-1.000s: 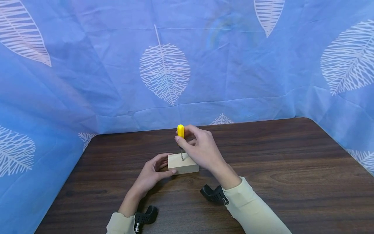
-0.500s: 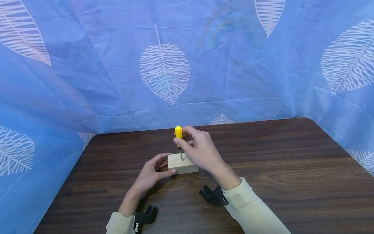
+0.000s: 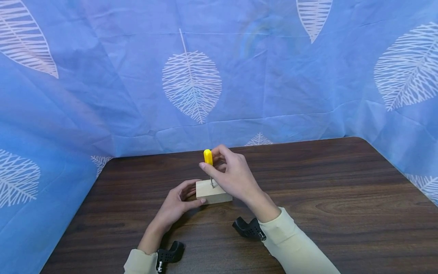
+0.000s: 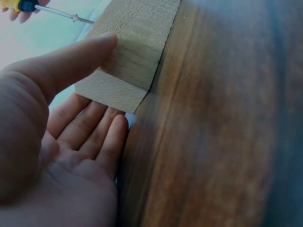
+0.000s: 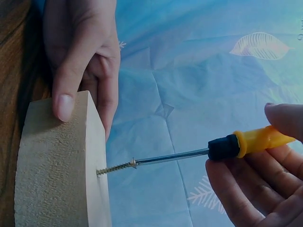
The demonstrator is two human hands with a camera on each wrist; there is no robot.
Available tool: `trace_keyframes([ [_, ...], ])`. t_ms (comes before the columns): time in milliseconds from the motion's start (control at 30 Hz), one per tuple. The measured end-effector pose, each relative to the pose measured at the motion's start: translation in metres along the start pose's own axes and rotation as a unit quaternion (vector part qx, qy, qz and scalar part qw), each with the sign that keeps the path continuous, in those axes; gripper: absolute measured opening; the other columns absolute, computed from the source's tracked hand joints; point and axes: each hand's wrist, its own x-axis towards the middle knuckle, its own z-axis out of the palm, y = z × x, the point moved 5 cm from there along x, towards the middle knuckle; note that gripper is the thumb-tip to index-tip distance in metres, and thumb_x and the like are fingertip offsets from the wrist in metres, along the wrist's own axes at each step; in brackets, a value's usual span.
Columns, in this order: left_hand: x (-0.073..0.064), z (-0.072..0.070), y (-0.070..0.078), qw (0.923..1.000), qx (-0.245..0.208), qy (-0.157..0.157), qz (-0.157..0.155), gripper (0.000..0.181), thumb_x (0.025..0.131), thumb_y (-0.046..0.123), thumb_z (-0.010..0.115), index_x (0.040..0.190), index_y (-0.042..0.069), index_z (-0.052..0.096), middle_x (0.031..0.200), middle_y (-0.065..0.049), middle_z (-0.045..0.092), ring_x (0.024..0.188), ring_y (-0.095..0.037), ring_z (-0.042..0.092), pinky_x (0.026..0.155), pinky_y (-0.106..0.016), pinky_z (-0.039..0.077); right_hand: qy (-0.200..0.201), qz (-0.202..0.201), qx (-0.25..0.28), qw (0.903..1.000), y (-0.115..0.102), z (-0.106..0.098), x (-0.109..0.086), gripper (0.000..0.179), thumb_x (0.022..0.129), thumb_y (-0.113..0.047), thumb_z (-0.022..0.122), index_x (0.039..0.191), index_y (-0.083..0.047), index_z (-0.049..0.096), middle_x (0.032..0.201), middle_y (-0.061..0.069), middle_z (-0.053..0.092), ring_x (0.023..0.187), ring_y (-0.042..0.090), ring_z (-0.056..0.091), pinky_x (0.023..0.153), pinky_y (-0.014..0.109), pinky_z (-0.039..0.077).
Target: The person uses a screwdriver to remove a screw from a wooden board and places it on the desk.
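A pale wooden block (image 3: 214, 195) lies on the dark table, and my left hand (image 3: 176, 203) grips its left end, thumb on the near side and fingers behind. A screw (image 5: 116, 168) stands in the block's top face with much of its thread showing. My right hand (image 3: 234, 173) holds a yellow-handled screwdriver (image 5: 258, 141) upright above the block, thumb and fingers around the handle. In the right wrist view the shaft's tip meets the screw head, in line with it. The left wrist view shows my left thumb (image 4: 90, 54) pressed on the block's side.
The brown wood-grain table (image 3: 325, 198) spreads around the block. A blue cloth with white leaf prints (image 3: 273, 76) hangs behind and beside it. A black wrist mount (image 3: 171, 252) sits on the left wrist and another black mount (image 3: 247, 229) on the right.
The screwdriver handle has shifted slightly left and turned. My right thumb and fingers have changed position on it. The left hand and block have stayed in place.
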Motion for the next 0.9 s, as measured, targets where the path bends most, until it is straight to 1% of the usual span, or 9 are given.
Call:
trace_keyframes([
  [67, 0.0003, 0.0, 0.0002, 1.0, -0.002, 0.001, -0.002, 0.059, 0.092, 0.023, 0.089, 0.145, 0.027, 0.066, 0.15, -0.002, 0.066, 0.145, -0.032, 0.059, 0.122, -0.06, 0.047, 0.0, -0.008, 0.0, 1.0, -0.0009, -0.0004, -0.0001, 0.023, 0.101, -0.026, 0.079, 0.116, -0.013, 0.069, 0.11, 0.004, 0.079, 0.094, 0.015, 0.076, 0.083, 0.029, 0.066],
  [200, -0.0003, 0.0003, 0.0016, 1.0, -0.001, -0.002, 0.005, 0.058, 0.092, 0.022, 0.088, 0.146, 0.025, 0.065, 0.151, -0.004, 0.066, 0.145, -0.034, 0.059, 0.121, -0.061, 0.047, -0.01, -0.018, 0.009, 0.9998, -0.0019, -0.0004, -0.0001, 0.018, 0.103, -0.021, 0.076, 0.118, -0.011, 0.07, 0.113, 0.006, 0.078, 0.095, 0.017, 0.078, 0.084, 0.028, 0.066],
  [333, -0.0009, 0.0006, 0.0024, 1.0, -0.003, -0.006, 0.005, 0.06, 0.093, 0.022, 0.087, 0.148, 0.024, 0.064, 0.152, -0.005, 0.065, 0.146, -0.034, 0.057, 0.122, -0.06, 0.047, -0.019, -0.015, 0.005, 0.9997, -0.0019, -0.0006, 0.0007, 0.018, 0.105, -0.022, 0.073, 0.12, -0.012, 0.071, 0.115, 0.004, 0.077, 0.098, 0.016, 0.077, 0.086, 0.029, 0.066],
  [433, -0.0012, 0.0006, 0.0026, 1.0, -0.003, -0.005, 0.004, 0.06, 0.094, 0.022, 0.087, 0.149, 0.023, 0.063, 0.152, -0.006, 0.064, 0.147, -0.035, 0.057, 0.122, -0.061, 0.046, -0.012, -0.006, -0.004, 0.9999, -0.0006, -0.0023, 0.0009, 0.021, 0.104, -0.026, 0.074, 0.12, -0.013, 0.071, 0.114, 0.002, 0.076, 0.096, 0.014, 0.077, 0.084, 0.031, 0.066],
  [567, -0.0002, 0.0006, 0.0016, 1.0, -0.002, -0.001, 0.003, 0.06, 0.093, 0.022, 0.087, 0.148, 0.024, 0.064, 0.152, -0.005, 0.065, 0.147, -0.035, 0.057, 0.123, -0.062, 0.045, 0.006, -0.001, -0.007, 1.0, 0.0007, -0.0047, 0.0008, 0.02, 0.102, -0.029, 0.078, 0.115, -0.015, 0.073, 0.11, 0.001, 0.077, 0.09, 0.014, 0.079, 0.08, 0.031, 0.067],
  [700, 0.001, 0.0008, 0.0004, 1.0, -0.008, 0.001, 0.002, 0.06, 0.092, 0.021, 0.088, 0.147, 0.025, 0.064, 0.15, -0.002, 0.066, 0.146, -0.033, 0.058, 0.122, -0.06, 0.046, 0.013, -0.024, 0.001, 0.9996, -0.0001, -0.0054, 0.0017, 0.015, 0.101, -0.025, 0.079, 0.112, -0.016, 0.076, 0.105, -0.001, 0.078, 0.088, 0.01, 0.077, 0.08, 0.028, 0.066],
  [800, 0.0011, 0.0006, 0.0001, 0.9999, -0.01, 0.001, 0.001, 0.061, 0.092, 0.02, 0.088, 0.147, 0.024, 0.064, 0.15, -0.003, 0.066, 0.146, -0.032, 0.058, 0.121, -0.059, 0.048, 0.006, -0.042, 0.008, 0.9991, -0.0014, -0.0048, 0.0022, 0.015, 0.101, -0.021, 0.079, 0.114, -0.015, 0.078, 0.105, 0.0, 0.08, 0.088, 0.01, 0.077, 0.081, 0.027, 0.066],
  [900, 0.0006, 0.0004, -0.0002, 1.0, -0.008, 0.001, 0.003, 0.06, 0.092, 0.02, 0.088, 0.148, 0.023, 0.064, 0.15, -0.004, 0.066, 0.146, -0.033, 0.058, 0.121, -0.059, 0.048, -0.001, -0.04, 0.008, 0.9992, -0.0021, -0.0044, 0.002, 0.019, 0.101, -0.02, 0.078, 0.119, -0.014, 0.077, 0.105, 0.001, 0.08, 0.089, 0.013, 0.077, 0.081, 0.027, 0.066],
])
